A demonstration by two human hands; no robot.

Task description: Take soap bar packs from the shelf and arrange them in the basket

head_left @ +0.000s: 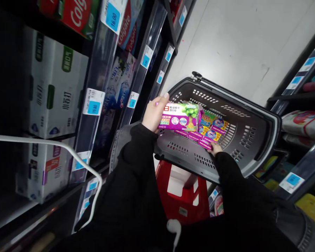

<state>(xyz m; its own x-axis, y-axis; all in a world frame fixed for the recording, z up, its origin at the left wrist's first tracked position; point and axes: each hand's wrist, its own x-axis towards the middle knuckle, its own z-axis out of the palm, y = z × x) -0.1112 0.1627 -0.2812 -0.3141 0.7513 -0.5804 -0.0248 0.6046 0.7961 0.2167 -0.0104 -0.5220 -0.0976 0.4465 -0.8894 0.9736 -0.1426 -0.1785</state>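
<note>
Left hand (154, 113): fingers pinching soap pack (182, 117) over basket (262, 117). Right hand (215, 148): fingers at OMO packs (211, 134) below, grip unclear. Step, apparently: arranging packs; next calls for steady support.

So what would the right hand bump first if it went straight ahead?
Probably the OMO packs in the basket: the right hand seems to touch them, though depth is unclear.

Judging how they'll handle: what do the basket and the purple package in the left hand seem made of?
The basket: probably rigid plastic, dull gray, judging by its molded slots. The purple package: likely thin plastic film, glossy, going by its crinkled end.
</note>
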